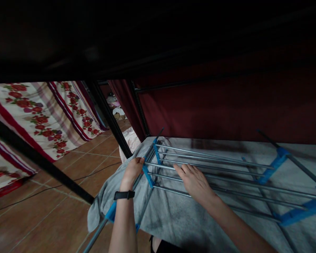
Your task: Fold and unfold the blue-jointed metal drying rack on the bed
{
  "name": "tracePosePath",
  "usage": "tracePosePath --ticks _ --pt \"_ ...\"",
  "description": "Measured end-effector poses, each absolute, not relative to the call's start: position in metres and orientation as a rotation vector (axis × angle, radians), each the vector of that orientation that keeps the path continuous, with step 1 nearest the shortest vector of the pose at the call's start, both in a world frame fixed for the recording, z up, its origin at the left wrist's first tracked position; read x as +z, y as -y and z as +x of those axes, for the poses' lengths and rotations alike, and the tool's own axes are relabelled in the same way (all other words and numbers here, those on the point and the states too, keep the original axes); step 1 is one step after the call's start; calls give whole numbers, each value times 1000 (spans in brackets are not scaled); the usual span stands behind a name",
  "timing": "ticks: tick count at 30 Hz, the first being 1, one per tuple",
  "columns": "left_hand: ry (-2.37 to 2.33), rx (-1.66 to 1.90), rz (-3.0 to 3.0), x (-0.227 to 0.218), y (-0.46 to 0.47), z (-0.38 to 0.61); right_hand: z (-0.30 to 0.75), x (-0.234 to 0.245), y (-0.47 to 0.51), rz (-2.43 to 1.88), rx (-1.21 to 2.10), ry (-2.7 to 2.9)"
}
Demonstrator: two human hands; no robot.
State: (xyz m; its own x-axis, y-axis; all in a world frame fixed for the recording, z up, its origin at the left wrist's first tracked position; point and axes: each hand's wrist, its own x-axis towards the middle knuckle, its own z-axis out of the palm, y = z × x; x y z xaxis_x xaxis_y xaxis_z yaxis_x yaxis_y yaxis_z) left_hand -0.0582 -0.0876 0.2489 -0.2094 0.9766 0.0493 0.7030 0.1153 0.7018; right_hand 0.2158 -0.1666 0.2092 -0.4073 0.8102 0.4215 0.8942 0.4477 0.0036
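Observation:
A folded metal drying rack (213,165) with silver rods and blue plastic joints (148,175) lies flat on a grey blanket (173,214). My left hand (132,170), with a black band on the wrist, is closed round the rack's left end frame near a blue joint. My right hand (195,181) lies flat on the silver rods near the rack's left end, fingers stretched out and holding nothing.
A dark red curtain (226,109) hangs behind the rack. Black metal bed-frame posts (110,119) stand to the left. Floral red-and-white bedding (44,116) hangs at far left above brown floor tiles (42,218). A dark surface overhead fills the top.

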Motion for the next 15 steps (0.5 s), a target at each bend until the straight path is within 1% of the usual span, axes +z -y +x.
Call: tracePosePath --ticks 7,15 --pt "-2124 838 1645 244 86 -55 218 205 163 -1479 -241 2415" --pt "-2248 691 1783 248 95 -50 222 204 156 -1481 -215 2401"
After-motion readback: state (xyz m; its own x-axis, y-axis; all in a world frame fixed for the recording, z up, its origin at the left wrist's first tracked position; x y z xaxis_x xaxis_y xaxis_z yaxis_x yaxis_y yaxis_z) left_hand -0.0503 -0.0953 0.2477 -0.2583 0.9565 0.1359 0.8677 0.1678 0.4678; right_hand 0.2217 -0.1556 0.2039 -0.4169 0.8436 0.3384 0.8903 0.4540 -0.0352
